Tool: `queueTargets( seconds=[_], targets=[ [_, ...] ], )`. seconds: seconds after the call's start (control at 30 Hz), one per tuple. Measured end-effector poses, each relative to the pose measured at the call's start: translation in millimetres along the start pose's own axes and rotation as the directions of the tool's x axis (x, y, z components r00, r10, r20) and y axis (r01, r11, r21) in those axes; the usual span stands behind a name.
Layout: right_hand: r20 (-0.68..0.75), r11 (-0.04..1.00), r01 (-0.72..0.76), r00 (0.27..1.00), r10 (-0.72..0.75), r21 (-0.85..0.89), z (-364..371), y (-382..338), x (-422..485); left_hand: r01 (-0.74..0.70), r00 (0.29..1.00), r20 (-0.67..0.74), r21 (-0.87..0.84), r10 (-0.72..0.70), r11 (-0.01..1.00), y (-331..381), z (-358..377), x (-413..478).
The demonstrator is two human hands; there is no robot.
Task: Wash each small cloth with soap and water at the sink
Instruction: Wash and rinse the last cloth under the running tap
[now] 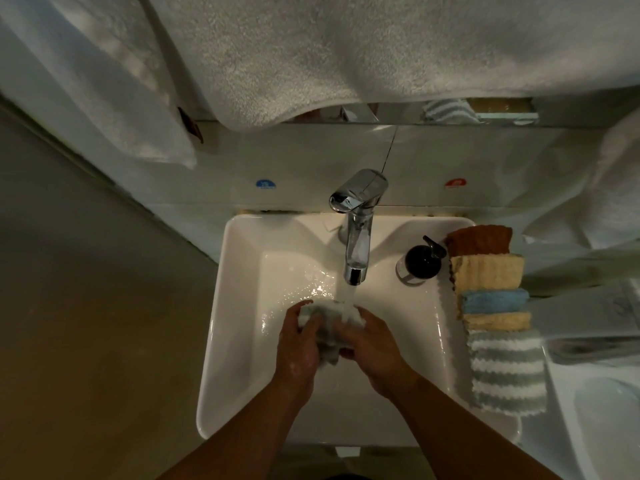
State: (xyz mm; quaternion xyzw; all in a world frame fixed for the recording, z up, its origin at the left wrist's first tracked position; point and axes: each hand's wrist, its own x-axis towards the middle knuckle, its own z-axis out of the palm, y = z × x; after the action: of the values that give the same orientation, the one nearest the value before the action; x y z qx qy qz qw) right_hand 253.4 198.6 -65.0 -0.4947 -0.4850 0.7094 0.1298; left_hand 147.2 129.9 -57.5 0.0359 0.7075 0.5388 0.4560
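Over the white sink [239, 306], my left hand [298, 348] and my right hand [372, 351] grip a bunched grey and white cloth [329, 336] between them. Water runs from the chrome tap [358, 230] onto the cloth's top edge. Soap suds cling to my left hand. On the sink's right rim lie several folded cloths in a row: a brown cloth [479, 240], a yellow cloth [488, 273], a blue cloth [495, 301], another yellow cloth [498, 321] and a grey and white striped cloth [507, 370]. A black soap pump [423, 259] stands beside the tap.
A large white towel [346, 50] hangs above the sink and a second towel [104, 81] hangs at the left. Blue [266, 184] and red [455, 182] stickers mark the wall behind the tap. A white fixture [602, 410] adjoins the sink on the right.
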Motion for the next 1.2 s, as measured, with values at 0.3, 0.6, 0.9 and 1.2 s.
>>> queueTargets(
  seconds=[0.3,0.6,0.9,1.2],
  targets=[
    [-0.130,0.976,0.145,0.977,-0.167,-0.162,12.4,8.2,3.5,-0.079,0.991,0.112,0.066,0.071,0.995,2.8,13.1,-8.0],
    [-0.275,0.926,0.107,0.937,-0.216,-0.362,15.7,8.6,8.0,-0.047,0.997,0.071,0.256,0.030,0.965,-0.7,21.7,-1.1],
    [-0.237,0.948,-0.044,0.971,-0.034,-0.316,16.1,22.3,23.1,-0.070,0.998,0.038,0.446,0.059,0.892,-7.7,15.0,8.9],
    [-0.060,0.983,0.083,0.994,-0.094,-0.161,17.2,11.0,2.8,0.018,1.000,-0.007,0.156,-0.017,0.988,-5.6,-2.6,-0.9]
  ],
)
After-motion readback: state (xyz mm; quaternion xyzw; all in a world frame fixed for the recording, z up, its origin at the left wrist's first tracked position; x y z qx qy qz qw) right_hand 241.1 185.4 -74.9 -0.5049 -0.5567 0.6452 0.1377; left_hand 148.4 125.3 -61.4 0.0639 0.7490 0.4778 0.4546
